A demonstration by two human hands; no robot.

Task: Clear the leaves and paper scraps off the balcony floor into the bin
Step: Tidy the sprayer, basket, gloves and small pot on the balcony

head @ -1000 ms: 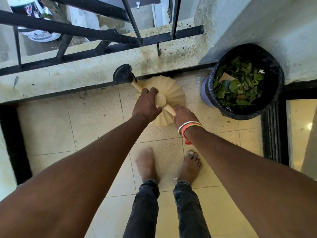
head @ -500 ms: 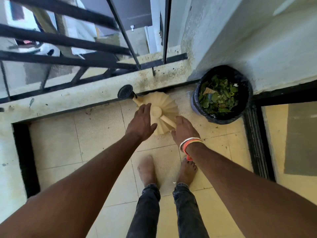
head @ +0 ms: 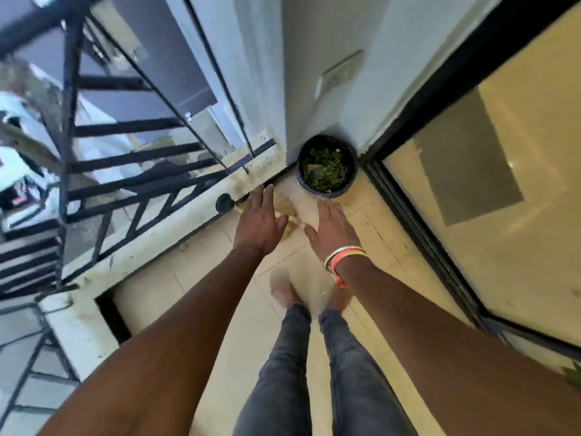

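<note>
A black-lined bin (head: 327, 166) full of green leaves stands in the far corner of the balcony. A tan fan-shaped broom (head: 284, 209) with a black end cap (head: 224, 202) lies on the tiled floor by the railing kerb, mostly hidden behind my hands. My left hand (head: 259, 220) is above it with fingers straight and spread, holding nothing. My right hand (head: 331, 226), with bangles on its wrist, is also flat and empty, just right of the broom. The frame is blurred.
A black metal railing (head: 125, 152) on a stained concrete kerb runs along the left. A sliding glass door with a black frame (head: 418, 221) borders the right. My bare feet (head: 286, 291) stand on the beige tiles below my hands.
Both hands have let go of the broom and lifted away with fingers straightened. The camera has risen and tilted, so the bin and broom look smaller and farther.
</note>
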